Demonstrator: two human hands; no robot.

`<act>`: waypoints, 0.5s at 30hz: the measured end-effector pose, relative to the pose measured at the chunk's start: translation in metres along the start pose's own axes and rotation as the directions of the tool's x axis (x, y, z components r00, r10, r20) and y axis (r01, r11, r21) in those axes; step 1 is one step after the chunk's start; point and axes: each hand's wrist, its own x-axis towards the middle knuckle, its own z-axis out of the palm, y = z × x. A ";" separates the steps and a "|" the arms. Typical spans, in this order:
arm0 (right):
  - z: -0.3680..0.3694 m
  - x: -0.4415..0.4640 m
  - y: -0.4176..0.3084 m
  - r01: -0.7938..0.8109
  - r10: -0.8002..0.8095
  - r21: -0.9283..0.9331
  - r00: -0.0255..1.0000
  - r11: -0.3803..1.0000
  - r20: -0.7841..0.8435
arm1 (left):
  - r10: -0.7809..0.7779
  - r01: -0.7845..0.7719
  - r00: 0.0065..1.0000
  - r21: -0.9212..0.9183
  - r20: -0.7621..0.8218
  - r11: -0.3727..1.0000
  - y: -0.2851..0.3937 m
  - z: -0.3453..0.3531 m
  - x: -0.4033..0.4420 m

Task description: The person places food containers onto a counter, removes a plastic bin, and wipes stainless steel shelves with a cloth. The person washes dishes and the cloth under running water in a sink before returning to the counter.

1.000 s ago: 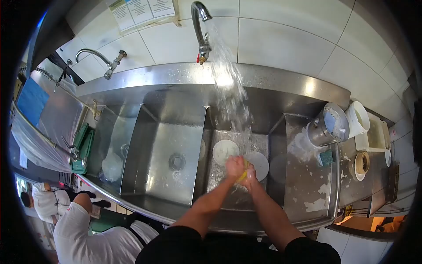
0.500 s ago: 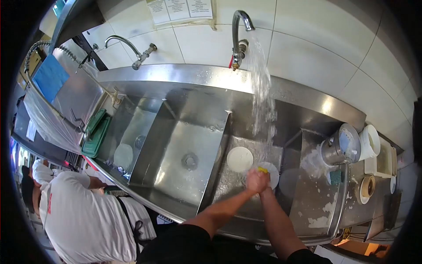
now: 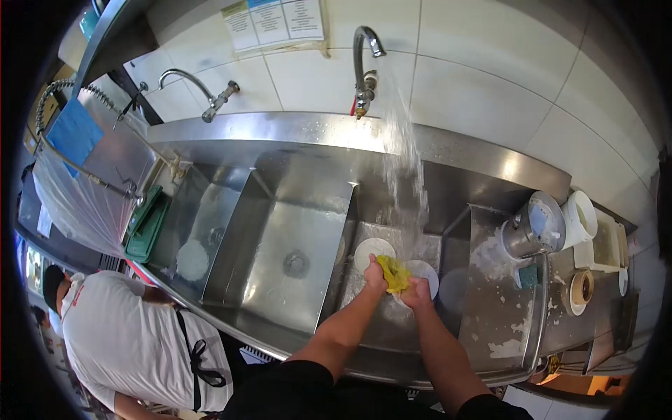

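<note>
A yellow cloth (image 3: 394,274) is spread between my two hands above the right sink basin (image 3: 364,297). My left hand (image 3: 375,275) grips its left side, and my right hand (image 3: 417,292) holds its right edge. Behind my left hand a white round plate (image 3: 373,250) lies in the basin. Another white plate (image 3: 424,275) lies just behind my right hand, partly covered by it. Water (image 3: 402,154) falls from the tap (image 3: 361,70) into the basin behind the cloth.
Metal pot (image 3: 533,227), white bucket (image 3: 579,220) and green scouring pad (image 3: 528,276) stand on the right drainboard. A middle basin (image 3: 287,245) and a left basin with a plate (image 3: 192,260) lie leftward. A co-worker in white (image 3: 133,329) is at the lower left.
The yellow cloth, bunched up in my closed hands before, is now opened out between them, and my hands have moved apart. The view has shifted, and the co-worker at the left has moved.
</note>
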 end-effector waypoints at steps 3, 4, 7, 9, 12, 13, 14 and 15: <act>0.008 -0.007 0.006 -0.135 0.138 0.030 0.987 0.990 -0.086 | -0.046 -0.024 0.958 0.239 0.283 0.971 -0.038 -0.020 0.011; 0.014 -0.010 0.004 -0.163 0.176 0.146 0.981 0.976 -0.079 | -0.075 -0.047 0.925 0.308 0.373 0.950 -0.041 -0.015 0.006; -0.069 0.036 0.008 -0.081 0.073 0.038 0.982 0.996 0.175 | 0.264 -0.537 0.834 0.603 0.484 0.591 -0.018 0.012 -0.109; -0.079 0.025 0.012 -0.001 -0.003 0.012 0.959 1.000 0.282 | 0.274 -0.618 0.782 0.635 0.560 0.464 -0.034 -0.001 -0.110; -0.127 0.045 0.041 0.188 -0.172 -0.070 0.968 0.980 0.183 | 0.352 -0.696 0.672 0.718 0.652 -0.001 -0.029 0.002 -0.110; -0.087 0.016 0.035 0.165 -0.166 -0.040 0.986 0.985 -0.006 | 0.339 -0.621 0.763 0.770 0.551 0.147 -0.020 0.016 -0.106; -0.039 -0.018 0.026 0.155 -0.152 -0.002 0.967 0.988 -0.202 | 0.299 -0.515 0.850 0.807 0.435 0.289 -0.016 0.023 -0.106; 0.015 -0.054 0.017 0.159 -0.134 0.035 0.914 0.987 -0.384 | 0.277 -0.525 0.846 0.801 0.456 0.288 -0.016 0.022 -0.105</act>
